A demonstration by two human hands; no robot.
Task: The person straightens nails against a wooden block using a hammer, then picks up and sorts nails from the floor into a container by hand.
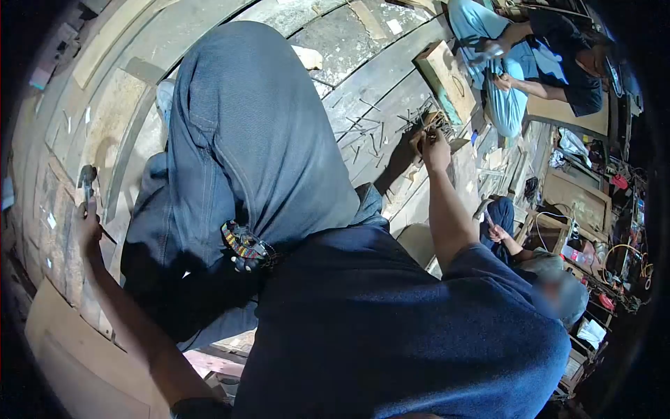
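At the left, my left hand (88, 225) is closed round a hammer (87, 179), whose dark head sticks up above the fingers. My right hand (434, 148) is at the upper right, its fingers bent and pressed into a heap of nails (438, 124); the fingertips are partly hidden among them. More loose nails (363, 129) lie scattered on the wooden boards to the left of that hand. My raised knee, in dark trousers (258, 119), stands between the two hands.
A wooden block (447, 80) with a greenish side lies just beyond the nails. Another person (558, 63) sits at the upper right, a second (516, 244) at the right. Wooden frames (576, 202) and cluttered shelves are behind them. A flat panel (91, 356) lies at the lower left.
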